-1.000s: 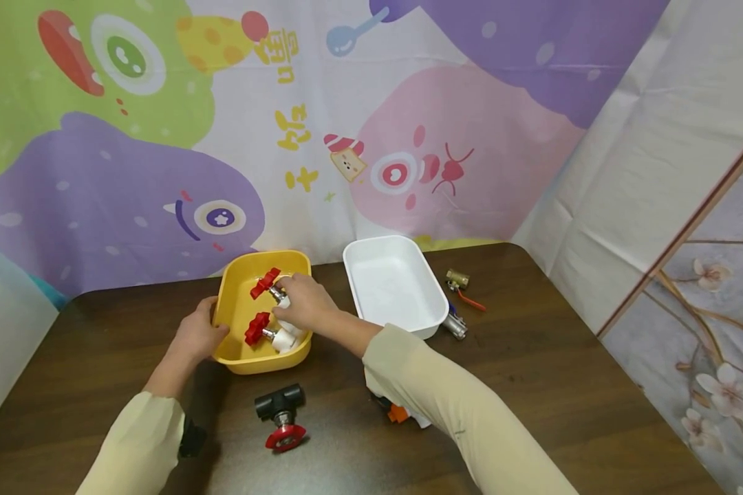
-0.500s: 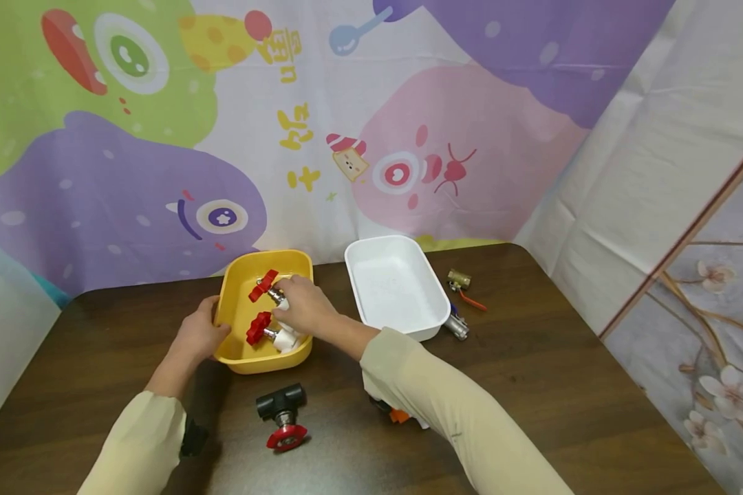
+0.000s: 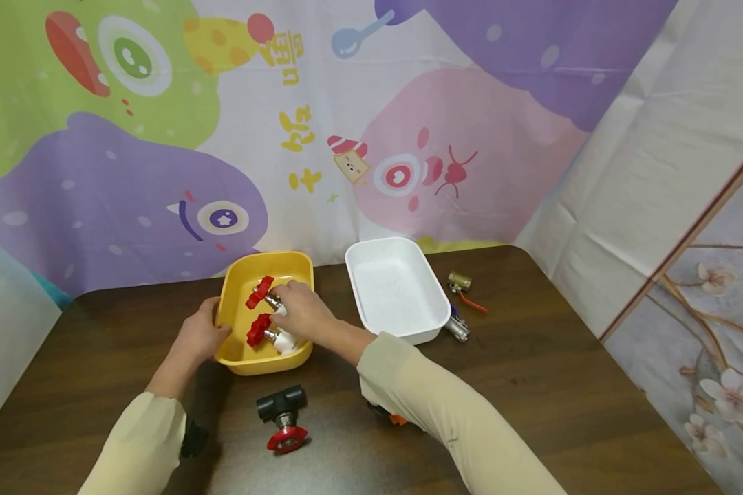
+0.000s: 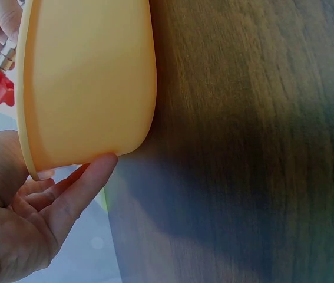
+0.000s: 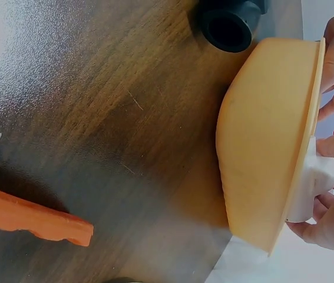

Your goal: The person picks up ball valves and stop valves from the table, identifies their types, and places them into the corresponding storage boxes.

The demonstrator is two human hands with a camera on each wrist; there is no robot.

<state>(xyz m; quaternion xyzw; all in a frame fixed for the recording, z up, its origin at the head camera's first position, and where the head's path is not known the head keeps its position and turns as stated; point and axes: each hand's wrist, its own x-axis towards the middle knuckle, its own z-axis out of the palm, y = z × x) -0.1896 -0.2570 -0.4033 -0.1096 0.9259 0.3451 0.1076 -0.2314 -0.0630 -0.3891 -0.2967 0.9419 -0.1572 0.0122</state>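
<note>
My right grip (image 3: pixel 303 313), at three o'clock on the yellow tray (image 3: pixel 263 367), pinches a red-handled valve (image 3: pixel 272 300), now slightly lower, apparently settling; my left grip (image 3: pixel 199 333) clasps nine o'clock.

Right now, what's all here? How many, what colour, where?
Table: one, brown, foreground
Yellow tray: one, yellow, left on table
White tray: one, white, right of yellow tray
White valves: two, white and red, in yellow tray
Black valve: one, black and red, nearer than yellow tray
Brass valve: one, brass, right of white tray
Silver fitting: one, silver, beside white tray
Partly hidden item: one, orange and black, by right sleeve
Backdrop: one, multicoloured, behind table
Floral panel: one, pale, far right
Dark item: one, black, at left sleeve
Sleeves: two, cream, forearms
Left hand: one, gripping yellow tray's rim
Right hand: one, holding one white valve
</note>
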